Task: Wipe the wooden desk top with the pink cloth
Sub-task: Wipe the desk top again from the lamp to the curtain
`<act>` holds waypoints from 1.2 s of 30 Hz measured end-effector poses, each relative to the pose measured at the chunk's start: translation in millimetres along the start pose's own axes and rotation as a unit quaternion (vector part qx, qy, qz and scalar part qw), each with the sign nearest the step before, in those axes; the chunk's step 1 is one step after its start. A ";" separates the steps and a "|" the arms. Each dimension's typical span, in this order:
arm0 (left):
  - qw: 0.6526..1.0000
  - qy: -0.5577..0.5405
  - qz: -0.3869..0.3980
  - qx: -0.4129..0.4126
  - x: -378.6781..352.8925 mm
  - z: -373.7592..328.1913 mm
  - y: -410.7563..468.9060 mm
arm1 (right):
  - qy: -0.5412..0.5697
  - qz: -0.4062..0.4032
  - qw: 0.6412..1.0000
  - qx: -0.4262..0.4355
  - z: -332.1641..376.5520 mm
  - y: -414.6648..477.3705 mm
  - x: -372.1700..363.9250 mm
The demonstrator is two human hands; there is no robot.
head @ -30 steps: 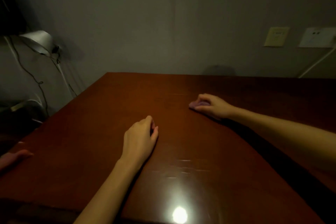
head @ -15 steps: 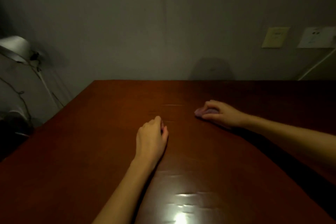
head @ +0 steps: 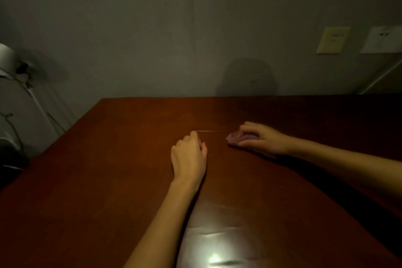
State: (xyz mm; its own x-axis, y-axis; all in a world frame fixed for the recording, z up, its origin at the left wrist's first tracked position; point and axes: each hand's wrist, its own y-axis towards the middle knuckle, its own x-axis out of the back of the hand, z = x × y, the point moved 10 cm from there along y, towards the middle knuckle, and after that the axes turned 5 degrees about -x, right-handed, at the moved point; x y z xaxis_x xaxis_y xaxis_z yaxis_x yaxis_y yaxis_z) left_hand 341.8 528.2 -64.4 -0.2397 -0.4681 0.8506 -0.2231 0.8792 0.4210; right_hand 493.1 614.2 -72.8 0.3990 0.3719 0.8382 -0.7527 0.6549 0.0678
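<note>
While one pink cloth [head: 234,138] is gripped by the right hand [head: 262,139], the left hand [head: 188,157] is rested slack and empty on the wooden desk top [head: 104,185]. Two wall plates [head: 332,39] are seen.

The desk top [head: 108,180] is dark reddish wood, smooth and polished, and on the near side of the left hand [head: 189,159] it shines glossy. The pink cloth [head: 233,138] in the right hand [head: 263,140] looks soft, matt and crumpled. Beyond both hands, the wall [head: 174,28] is matt.
</note>
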 end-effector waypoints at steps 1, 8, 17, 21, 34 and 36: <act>1.000 -0.005 -0.003 0.001 -1.0 1.5 1.0 | 0.003 -0.022 1.000 -0.015 -15.3 8.3 11.2; 1.000 -0.007 0.001 -0.005 -8.5 8.8 18.0 | -0.014 -0.105 0.992 -0.070 -35.2 97.6 27.2; 1.000 0.001 -0.007 0.007 -18.8 9.8 45.2 | 0.011 -0.052 0.998 -0.035 -62.0 63.0 38.8; 1.000 -0.001 -0.007 0.013 -21.9 13.0 49.7 | -0.005 -0.137 0.983 -0.125 -103.4 129.4 64.4; 1.000 -0.004 -0.006 0.015 -25.3 15.6 50.1 | 0.010 -0.099 0.990 -0.104 -112.5 88.6 61.9; 1.000 0.008 -0.001 0.009 -26.4 13.3 50.8 | -0.004 -0.152 0.976 -0.159 -149.4 104.7 83.0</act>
State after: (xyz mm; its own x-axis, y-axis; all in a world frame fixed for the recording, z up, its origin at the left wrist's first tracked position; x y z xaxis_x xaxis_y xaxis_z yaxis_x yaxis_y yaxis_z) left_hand 324.1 584.1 -69.6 -0.2239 -0.4689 0.8544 -0.2412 0.8761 0.4175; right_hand 525.7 812.0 -77.0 0.5734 0.1256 0.8096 -0.3995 0.9056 0.1424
